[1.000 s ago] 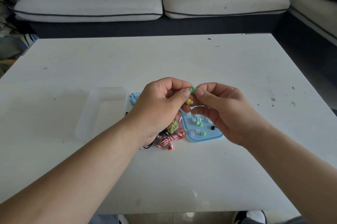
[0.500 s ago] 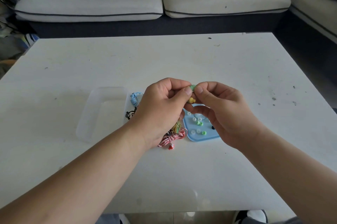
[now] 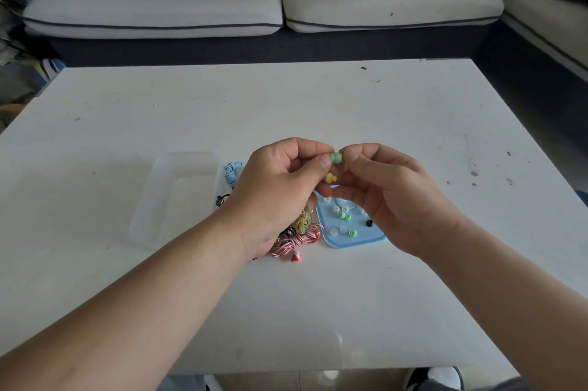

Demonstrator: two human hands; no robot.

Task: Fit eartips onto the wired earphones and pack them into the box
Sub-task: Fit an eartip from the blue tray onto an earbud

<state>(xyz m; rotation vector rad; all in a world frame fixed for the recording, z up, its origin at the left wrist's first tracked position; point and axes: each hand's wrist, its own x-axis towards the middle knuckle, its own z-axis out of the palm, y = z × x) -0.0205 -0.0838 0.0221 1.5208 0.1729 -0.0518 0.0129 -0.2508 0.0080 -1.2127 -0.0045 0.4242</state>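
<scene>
White table [image 3: 318, 110] carries everything. Landmark: blue lid [image 3: 359, 239], near the table's middle. Clear box [image 3: 178, 196] sits well left of the lid, open. Left hand [image 3: 273, 196] hovers above the lid's left edge, fingers curled, pinching a yellow earbud [image 3: 329, 178]. Right hand [image 3: 391, 196] is over the lid – thumb and forefinger closed on a green eartip [image 3: 335, 157]. Red-white cable [image 3: 296, 242] lies bunched just left of the lid; blue cable [image 3: 231, 171] further left. Loose eartips [image 3: 345, 229] lie on the lid.
</scene>
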